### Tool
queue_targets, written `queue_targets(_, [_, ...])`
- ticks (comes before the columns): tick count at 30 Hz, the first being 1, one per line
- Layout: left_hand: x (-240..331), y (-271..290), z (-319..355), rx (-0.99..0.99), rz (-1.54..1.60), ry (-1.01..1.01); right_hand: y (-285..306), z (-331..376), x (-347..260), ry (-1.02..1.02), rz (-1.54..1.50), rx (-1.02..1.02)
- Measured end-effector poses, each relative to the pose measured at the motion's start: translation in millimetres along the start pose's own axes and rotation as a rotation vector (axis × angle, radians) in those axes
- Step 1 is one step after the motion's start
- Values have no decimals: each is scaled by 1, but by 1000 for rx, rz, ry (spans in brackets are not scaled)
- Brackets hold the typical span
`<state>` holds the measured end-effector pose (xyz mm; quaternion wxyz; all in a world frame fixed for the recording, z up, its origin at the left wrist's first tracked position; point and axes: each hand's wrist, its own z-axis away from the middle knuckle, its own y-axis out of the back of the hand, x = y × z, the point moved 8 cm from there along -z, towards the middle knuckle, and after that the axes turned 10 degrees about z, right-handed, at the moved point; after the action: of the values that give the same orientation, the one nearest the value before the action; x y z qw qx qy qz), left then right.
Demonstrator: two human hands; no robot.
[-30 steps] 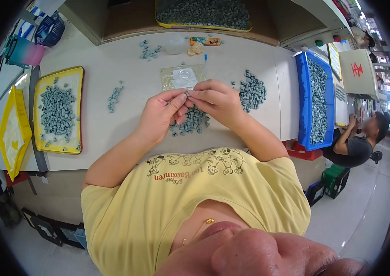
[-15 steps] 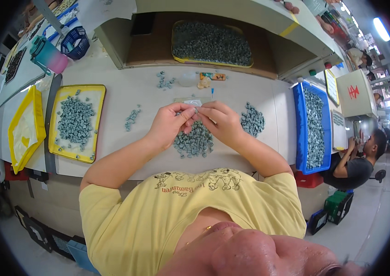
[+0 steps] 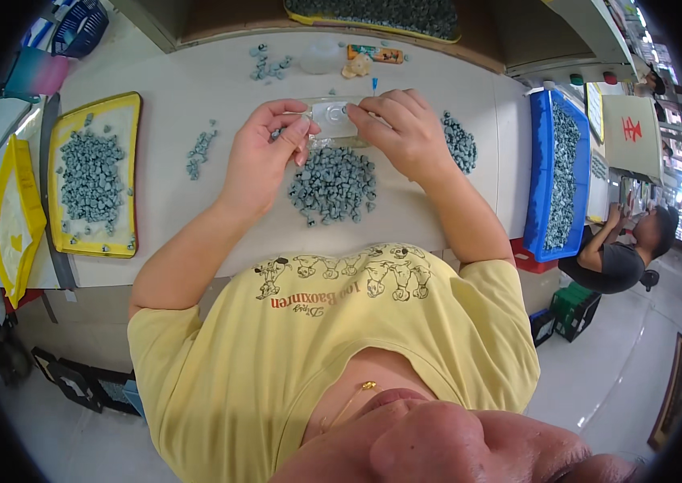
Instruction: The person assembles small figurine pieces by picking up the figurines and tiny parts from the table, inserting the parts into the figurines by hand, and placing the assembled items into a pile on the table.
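Observation:
My left hand (image 3: pixel 256 157) is closed in a pinch, with small grey-green pieces showing between its fingers and palm. Thumb and forefinger meet at the left end of a shallow clear dish (image 3: pixel 330 113) that has a pale round mark in it. Over the dish's right end, my right hand (image 3: pixel 415 135) has its fingers bent and drawn together; what lies in their tips is too small to tell. Just below both hands, on the table, spreads a pile of grey-green pieces (image 3: pixel 333 185). A thin blue-tipped item (image 3: pixel 375 83) stands out beyond my right knuckles.
Smaller groups of pieces lie left (image 3: pixel 200 151), right (image 3: pixel 460 143) and far (image 3: pixel 268 66). A yellow-rimmed tray (image 3: pixel 133 173) is at left, a blue crate (image 3: pixel 536 177) at right. Near the shelf are a beige figure (image 3: pixel 357 66) and an orange packet (image 3: pixel 381 55). A co-worker (image 3: pixel 619 253) sits far right.
My hands have moved apart, the left one leftward, uncovering the clear dish between them. The whole view has tilted, so the table sits higher in the picture.

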<state>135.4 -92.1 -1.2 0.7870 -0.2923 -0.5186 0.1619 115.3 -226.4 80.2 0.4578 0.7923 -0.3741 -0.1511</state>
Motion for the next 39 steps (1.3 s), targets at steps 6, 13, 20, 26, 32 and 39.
queue_targets(6, [-18,24,-12,-53,6,66,-28,-1,-13,87,109,-82])
queue_targets(13, [-23,36,-13,-42,-75,68,-46,2,-27,131,178,-111])
queue_targets(20, [-28,47,-11,23,-40,107,-48,-1,-33,83,161,-80])
queue_targets(26, [-32,47,-8,-37,33,133,-60,18,-3,-513,-406,-5])
queue_targets(32, [-38,46,-3,-153,-8,246,-104,42,-10,-1126,-1281,-128])
queue_targets(39, [-45,44,2,-143,180,358,-110,42,-22,-1144,-1393,-138])
